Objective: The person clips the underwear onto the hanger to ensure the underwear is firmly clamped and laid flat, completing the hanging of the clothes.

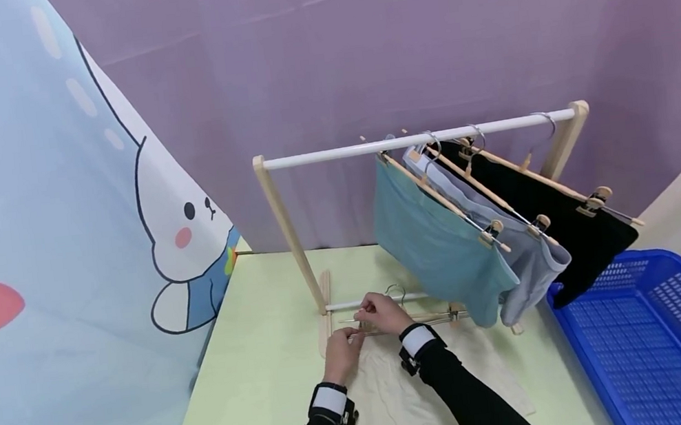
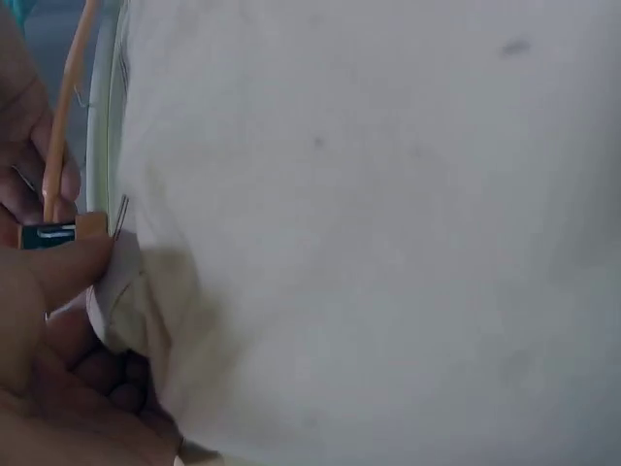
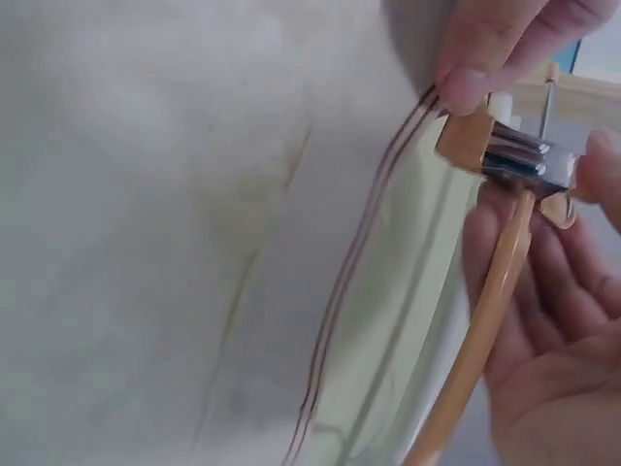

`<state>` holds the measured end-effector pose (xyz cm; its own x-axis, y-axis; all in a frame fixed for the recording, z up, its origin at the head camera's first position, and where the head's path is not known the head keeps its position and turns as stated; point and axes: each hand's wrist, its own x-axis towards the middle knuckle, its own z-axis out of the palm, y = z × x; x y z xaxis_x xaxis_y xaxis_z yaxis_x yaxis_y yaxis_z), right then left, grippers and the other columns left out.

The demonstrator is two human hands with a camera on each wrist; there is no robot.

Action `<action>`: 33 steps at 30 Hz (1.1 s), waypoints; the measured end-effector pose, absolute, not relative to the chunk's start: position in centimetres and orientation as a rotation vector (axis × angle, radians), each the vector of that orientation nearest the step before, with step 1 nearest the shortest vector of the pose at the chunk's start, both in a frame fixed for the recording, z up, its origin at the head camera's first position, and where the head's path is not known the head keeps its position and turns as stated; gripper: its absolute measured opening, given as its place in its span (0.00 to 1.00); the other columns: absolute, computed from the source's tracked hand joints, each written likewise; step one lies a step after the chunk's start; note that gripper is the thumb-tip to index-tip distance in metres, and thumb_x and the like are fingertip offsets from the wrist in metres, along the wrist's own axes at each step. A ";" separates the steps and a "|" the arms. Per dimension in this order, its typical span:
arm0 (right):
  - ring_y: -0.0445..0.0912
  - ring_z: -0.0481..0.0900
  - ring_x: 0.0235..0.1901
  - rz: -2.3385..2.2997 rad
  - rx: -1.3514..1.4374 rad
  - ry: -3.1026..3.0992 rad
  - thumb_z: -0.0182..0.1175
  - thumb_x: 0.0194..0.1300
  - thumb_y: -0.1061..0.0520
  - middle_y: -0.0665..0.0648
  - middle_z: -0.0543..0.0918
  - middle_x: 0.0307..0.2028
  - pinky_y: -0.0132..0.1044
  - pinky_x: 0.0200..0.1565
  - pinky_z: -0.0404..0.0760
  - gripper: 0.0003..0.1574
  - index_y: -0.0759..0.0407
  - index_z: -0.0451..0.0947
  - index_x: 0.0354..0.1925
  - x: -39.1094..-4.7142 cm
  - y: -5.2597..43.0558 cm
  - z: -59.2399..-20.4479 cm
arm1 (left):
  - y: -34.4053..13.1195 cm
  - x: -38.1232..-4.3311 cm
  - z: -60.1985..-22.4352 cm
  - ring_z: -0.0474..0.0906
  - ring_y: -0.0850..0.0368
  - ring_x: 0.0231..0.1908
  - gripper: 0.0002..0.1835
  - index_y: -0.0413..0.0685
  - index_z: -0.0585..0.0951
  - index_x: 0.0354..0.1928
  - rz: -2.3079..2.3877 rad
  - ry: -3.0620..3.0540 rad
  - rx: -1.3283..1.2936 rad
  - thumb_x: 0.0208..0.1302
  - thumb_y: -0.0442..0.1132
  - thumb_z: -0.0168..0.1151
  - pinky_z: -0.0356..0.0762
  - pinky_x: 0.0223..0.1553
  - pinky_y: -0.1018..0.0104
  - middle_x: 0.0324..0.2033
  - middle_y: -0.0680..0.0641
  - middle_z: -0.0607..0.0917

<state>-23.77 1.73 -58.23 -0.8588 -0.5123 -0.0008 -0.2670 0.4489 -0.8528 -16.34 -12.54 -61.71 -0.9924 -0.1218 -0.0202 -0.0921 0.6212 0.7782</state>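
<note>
A cream garment [image 1: 391, 394] lies flat on the pale green table [image 1: 246, 382], its waist edge towards the rack. My left hand [image 1: 342, 356] pinches a corner of that edge between thumb and fingers. Just beyond it, my right hand [image 1: 384, 313] holds the clip [image 3: 514, 150] of a wooden trouser hanger [image 3: 485, 301], thumb on the clip's metal part. In the right wrist view the clip's wooden jaw sits at the garment's corner, close to the left fingertips [image 3: 466, 87]. Whether the jaw bites the cloth I cannot tell. The hanger's hook [image 1: 395, 290] points towards the rack.
A rack with a white rail [image 1: 322, 155] stands behind the hands. Teal shorts [image 1: 430, 237], lavender shorts [image 1: 533, 268] and a black garment [image 1: 598, 234] hang from clip hangers at its right. A blue plastic basket [image 1: 562, 334] stands at the right.
</note>
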 end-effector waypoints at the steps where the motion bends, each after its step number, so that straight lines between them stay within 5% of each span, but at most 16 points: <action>1: 0.43 0.75 0.31 -1.366 -0.696 2.441 0.63 0.69 0.53 0.53 0.80 0.32 0.37 0.35 0.74 0.11 0.60 0.76 0.37 -23.7 1.8 -58.2 | -12.6 -16.3 -61.6 0.85 0.44 0.41 0.09 0.39 0.87 0.39 -1.330 -2.788 0.179 0.68 0.38 0.63 0.80 0.43 0.50 0.40 0.40 0.89; 8: 0.38 0.73 0.25 -1.355 -0.757 2.543 0.61 0.71 0.55 0.50 0.80 0.28 0.32 0.29 0.72 0.08 0.56 0.75 0.34 -23.2 1.7 -58.6 | -13.4 -16.6 -61.2 0.84 0.53 0.32 0.06 0.41 0.89 0.34 -1.410 -2.757 0.227 0.62 0.36 0.69 0.78 0.31 0.63 0.32 0.44 0.89; 20: 0.38 0.75 0.25 -1.416 -0.810 2.536 0.61 0.70 0.55 0.51 0.81 0.28 0.32 0.29 0.74 0.07 0.54 0.77 0.33 -23.2 1.9 -59.1 | -13.5 -16.3 -62.5 0.84 0.55 0.41 0.05 0.46 0.89 0.37 -1.624 -2.507 0.306 0.65 0.38 0.67 0.80 0.40 0.64 0.38 0.48 0.89; 33: 0.42 0.78 0.32 -1.379 -0.636 2.463 0.61 0.70 0.48 0.51 0.82 0.33 0.37 0.36 0.78 0.12 0.56 0.80 0.40 -23.0 2.3 -59.2 | -12.1 -15.5 -63.5 0.76 0.59 0.27 0.07 0.49 0.89 0.37 -1.807 -2.200 0.471 0.62 0.44 0.70 0.70 0.26 0.73 0.34 0.49 0.88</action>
